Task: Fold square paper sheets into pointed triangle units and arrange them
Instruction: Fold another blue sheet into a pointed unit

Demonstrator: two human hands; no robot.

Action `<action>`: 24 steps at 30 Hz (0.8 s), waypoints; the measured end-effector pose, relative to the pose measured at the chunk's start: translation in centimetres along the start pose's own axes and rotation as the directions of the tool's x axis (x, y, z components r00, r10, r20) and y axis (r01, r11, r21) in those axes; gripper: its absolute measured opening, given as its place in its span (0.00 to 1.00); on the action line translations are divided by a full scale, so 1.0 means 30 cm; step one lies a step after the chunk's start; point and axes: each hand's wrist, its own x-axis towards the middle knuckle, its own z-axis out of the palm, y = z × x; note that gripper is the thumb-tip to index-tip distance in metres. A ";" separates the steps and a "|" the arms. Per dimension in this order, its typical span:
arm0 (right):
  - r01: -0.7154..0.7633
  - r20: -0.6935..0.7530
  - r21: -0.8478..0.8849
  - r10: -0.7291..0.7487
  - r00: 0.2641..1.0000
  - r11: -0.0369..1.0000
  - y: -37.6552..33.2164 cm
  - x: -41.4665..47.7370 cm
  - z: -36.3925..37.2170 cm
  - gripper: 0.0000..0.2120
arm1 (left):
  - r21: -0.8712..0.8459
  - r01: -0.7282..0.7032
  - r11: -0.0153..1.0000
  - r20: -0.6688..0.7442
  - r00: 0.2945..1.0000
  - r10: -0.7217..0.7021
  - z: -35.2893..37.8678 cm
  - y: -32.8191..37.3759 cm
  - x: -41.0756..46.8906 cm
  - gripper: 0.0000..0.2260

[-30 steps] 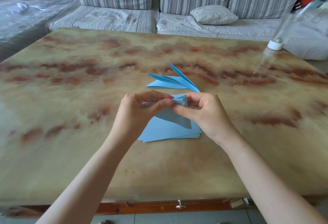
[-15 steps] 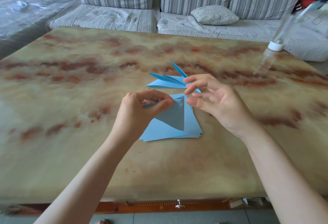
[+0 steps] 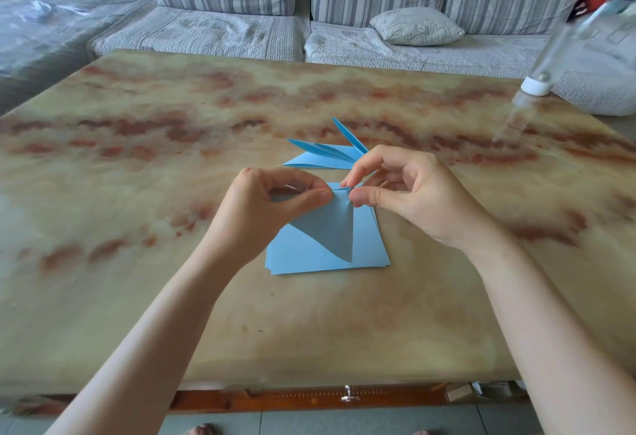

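Observation:
A blue folded paper unit [image 3: 330,228] hangs point-down above a small stack of blue square sheets [image 3: 309,259] on the marble table [image 3: 137,193]. My left hand [image 3: 268,207] pinches the unit's top edge between thumb and forefinger. My right hand [image 3: 409,193] pinches the same top edge from the right, other fingers spread. Behind my hands lie finished pointed blue units [image 3: 327,155], fanned out with tips pointing up and left.
A clear plastic bottle [image 3: 537,80] with a white cap leans over the table's far right corner. A striped grey sofa [image 3: 309,21] with a small cushion [image 3: 416,26] runs along the table's far edge. A drawer knob [image 3: 349,395] sits under the near edge.
My right hand let go of the unit, lifted open, then came back to pinch its top edge. The unit now hangs with its point straight down.

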 end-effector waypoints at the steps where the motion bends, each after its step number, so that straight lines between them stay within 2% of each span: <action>1: 0.000 0.006 -0.009 0.000 1.000 1.000 -0.002 0.002 -0.003 0.05 | 0.002 0.006 1.000 -0.006 1.000 -0.006 0.000 0.001 0.001 0.05; 9: -0.010 0.032 -0.001 0.010 0.999 1.000 -0.024 0.012 0.000 0.07 | 0.031 -0.004 1.000 -0.031 0.999 0.005 -0.013 0.012 0.003 0.04; 15: -0.116 0.073 0.071 0.110 0.991 0.991 -0.025 0.011 0.008 0.04 | 0.107 0.000 0.994 0.010 1.000 -0.001 -0.011 0.024 -0.011 0.03; 19: -0.122 0.093 -0.015 0.123 0.988 0.992 -0.036 0.016 0.001 0.04 | 0.132 -0.005 0.991 0.025 1.000 0.001 -0.013 0.027 -0.008 0.03; 24: -0.078 -0.030 0.071 0.081 0.996 0.994 -0.050 0.023 0.022 0.06 | 0.058 -0.024 0.998 -0.021 0.999 0.026 -0.025 0.020 0.007 0.06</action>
